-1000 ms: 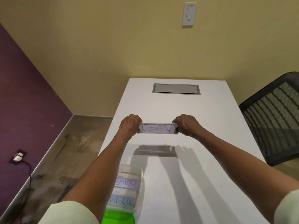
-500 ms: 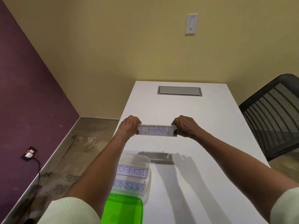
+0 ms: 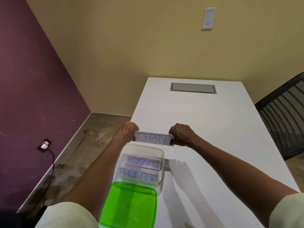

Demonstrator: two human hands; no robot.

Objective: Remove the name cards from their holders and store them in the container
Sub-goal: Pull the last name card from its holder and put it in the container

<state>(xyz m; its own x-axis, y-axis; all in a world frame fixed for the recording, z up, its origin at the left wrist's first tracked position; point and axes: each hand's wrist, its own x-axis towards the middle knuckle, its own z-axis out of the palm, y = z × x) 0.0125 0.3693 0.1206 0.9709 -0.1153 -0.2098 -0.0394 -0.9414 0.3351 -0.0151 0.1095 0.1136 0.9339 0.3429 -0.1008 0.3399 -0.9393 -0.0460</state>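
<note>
Two hands hold the CHAN name card (image 3: 153, 139) up by its ends, above the far rim of the clear container (image 3: 162, 163).

Head view: the left hand (image 3: 126, 131) pinches the card's left end and the right hand (image 3: 181, 134) pinches its right end, fingers of both curled round the edges, thumbs on the near side. The card is level, its lettering facing the camera, raised off the white table (image 3: 213, 129). Just below it, the container stands on the table near its left edge, with two cards inside: the KOSAKSI card (image 3: 143, 162) farther back and the PHUNSUK card (image 3: 138, 174) nearer. A green lid (image 3: 130, 209) overlaps the container's near end. Farther along the table lies a grey cable hatch (image 3: 193, 88); a black mesh chair (image 3: 286, 119) stands to the right, and a light switch (image 3: 209, 18) is on the yellow wall.
</note>
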